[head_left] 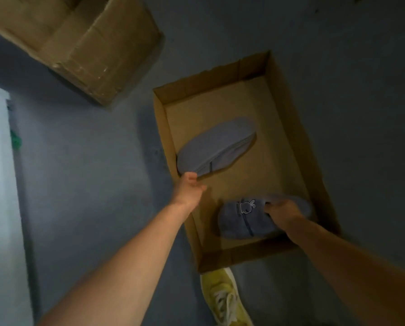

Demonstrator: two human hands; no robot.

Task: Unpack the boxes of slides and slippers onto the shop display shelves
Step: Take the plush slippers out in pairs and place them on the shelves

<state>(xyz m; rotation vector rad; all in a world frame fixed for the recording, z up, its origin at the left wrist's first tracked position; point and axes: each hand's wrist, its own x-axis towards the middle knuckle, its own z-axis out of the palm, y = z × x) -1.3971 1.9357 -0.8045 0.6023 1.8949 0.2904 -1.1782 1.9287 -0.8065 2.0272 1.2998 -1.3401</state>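
The shallow brown cardboard tray point(291, 128) on the grey floor holds only two grey-blue fabric slippers, so this box seems nearly emptied. The left hand point(189, 188) pinches the farther, sole-up slipper point(216, 145) by its near end, against the tray's left wall; the right hand point(282, 211) grips the nearer slipper point(242, 220). Open room lies above; no shelves show.

Head view, steeply down, floor point(91, 172) near.
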